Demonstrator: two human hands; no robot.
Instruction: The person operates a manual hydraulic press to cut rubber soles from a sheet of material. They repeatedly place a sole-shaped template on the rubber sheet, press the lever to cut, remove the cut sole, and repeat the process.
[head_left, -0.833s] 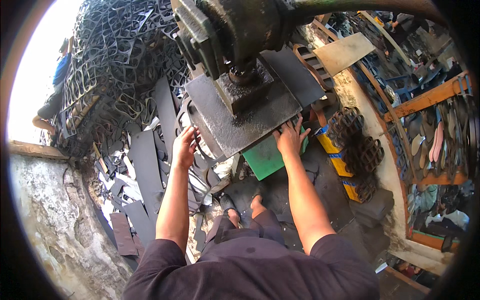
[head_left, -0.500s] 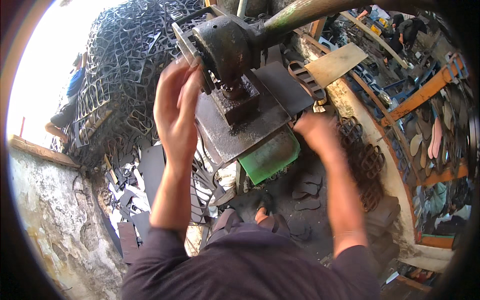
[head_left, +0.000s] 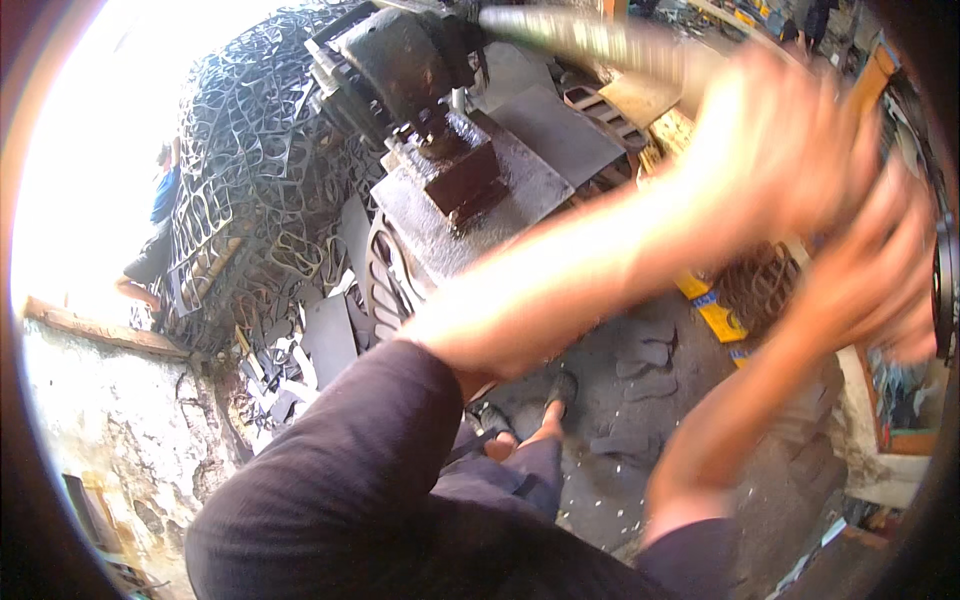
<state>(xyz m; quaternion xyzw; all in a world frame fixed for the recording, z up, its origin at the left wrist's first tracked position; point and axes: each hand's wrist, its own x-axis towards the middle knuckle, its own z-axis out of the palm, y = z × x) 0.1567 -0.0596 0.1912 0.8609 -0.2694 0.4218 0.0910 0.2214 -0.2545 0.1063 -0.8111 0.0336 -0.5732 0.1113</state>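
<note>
My left hand is at the long lever bar of a dark metal press, its fingers closed around the bar though blurred. Beside and below it, my right hand has curled fingers, wrapped about the bar's outer end, which the hands mostly hide. My left forearm crosses in front of the press. Under the press head sits a greasy metal block on a flat metal plate. A dark flat sheet lies at the plate's far right, with a slotted strap-shaped cutout past it.
A big heap of black cut-out rubber scrap rises at the far left, with another person beyond it. Dark sole shapes lie on the floor at right. A yellow and blue package is near my right arm. A worn wall stands left.
My left hand has left the press head and swung across to the right onto the lever. My right hand has moved outward and right. The lever bar has swung toward me, and the view has shifted.
</note>
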